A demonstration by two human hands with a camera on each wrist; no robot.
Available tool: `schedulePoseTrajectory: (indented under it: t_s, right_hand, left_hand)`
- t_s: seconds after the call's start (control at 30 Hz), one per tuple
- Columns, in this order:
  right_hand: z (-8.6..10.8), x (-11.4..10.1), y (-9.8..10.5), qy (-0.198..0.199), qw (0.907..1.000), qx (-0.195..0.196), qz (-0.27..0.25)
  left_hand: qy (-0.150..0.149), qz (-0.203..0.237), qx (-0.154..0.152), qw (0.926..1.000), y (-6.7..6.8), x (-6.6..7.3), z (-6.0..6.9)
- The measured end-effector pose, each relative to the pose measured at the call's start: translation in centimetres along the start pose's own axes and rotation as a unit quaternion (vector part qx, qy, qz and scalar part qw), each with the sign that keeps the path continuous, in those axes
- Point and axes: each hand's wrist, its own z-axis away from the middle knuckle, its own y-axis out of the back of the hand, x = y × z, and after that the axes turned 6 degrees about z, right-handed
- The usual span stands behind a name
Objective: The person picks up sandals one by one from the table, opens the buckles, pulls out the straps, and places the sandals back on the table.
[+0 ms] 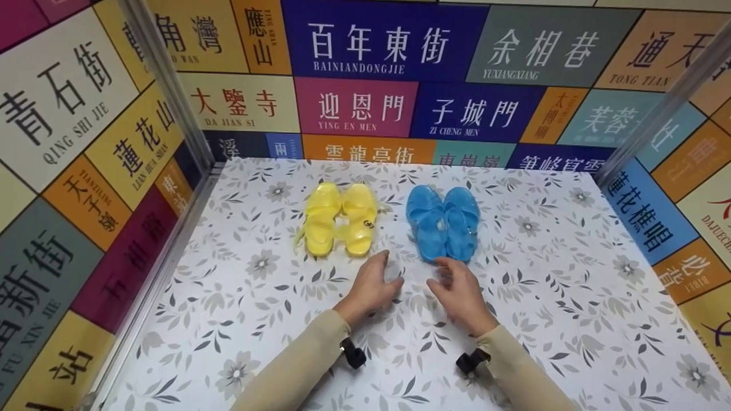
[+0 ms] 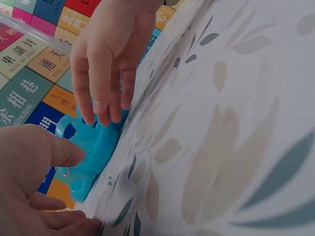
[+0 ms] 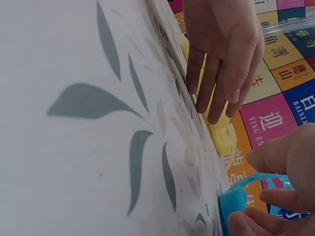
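A pair of blue sandals (image 1: 455, 225) lies on the desk (image 1: 262, 319), soles down, side by side and touching, toes away from the person. To the left of the blue sandals, a short way apart, sits a pair of yellow sandals (image 1: 355, 214), toes pointing the same way; a dark mark shows on the one nearer the blue sandals. The right hand (image 1: 460, 291) is just on the person's side of the blue sandals, fingers loosely bent, gripping nothing; whether a fingertip meets a heel, I cannot tell. The left hand (image 1: 372, 286), also relaxed with nothing in its grasp, is left of the blue sandals and nearer the person. Beige sleeves (image 1: 300, 362) cover both forearms. Beyond the blue sandals stands a wall of coloured, lettered panels (image 1: 358, 107).
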Motion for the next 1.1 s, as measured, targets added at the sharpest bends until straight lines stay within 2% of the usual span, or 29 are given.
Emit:
schedulePoseTrajectory:
  t_s: [0.13, 0.33, 0.47, 0.63, 0.9, 1.03, 1.1]
  right_hand:
    - [-0.1, 0.2, -0.1, -0.020, 0.9996, 0.018, 0.004]
    - [-0.4, 0.3, -0.2, -0.055, 0.9983, 0.004, -0.016]
    - [-0.7, 0.3, -0.4, -0.063, 0.9977, 0.001, -0.023]
    - [-1.2, 0.0, -0.5, -0.061, 0.9976, 0.015, -0.031]
    - [-1.9, 0.2, -0.5, -0.063, 0.9974, 0.009, -0.036]
    - [-2.1, 0.4, -0.3, -0.063, 0.9976, 0.006, -0.027]
    - [-2.1, 0.4, -0.4, -0.061, 0.9979, 0.000, -0.023]
  left_hand:
    - [0.015, 0.010, -0.010, 0.9998, -0.8, 0.3, -0.9]
    - [0.021, 0.054, -0.016, 0.9982, -2.2, 0.8, -2.6]
    - [0.024, 0.091, -0.010, 0.9955, -3.0, 0.8, -3.6]
    - [0.033, 0.111, -0.007, 0.9933, -3.7, 0.9, -4.5]
    - [0.063, 0.110, 0.000, 0.9919, -4.3, 1.1, -5.6]
    - [0.067, 0.106, -0.008, 0.9920, -4.5, 1.3, -6.1]
    - [0.057, 0.090, -0.014, 0.9942, -4.6, 1.3, -6.3]
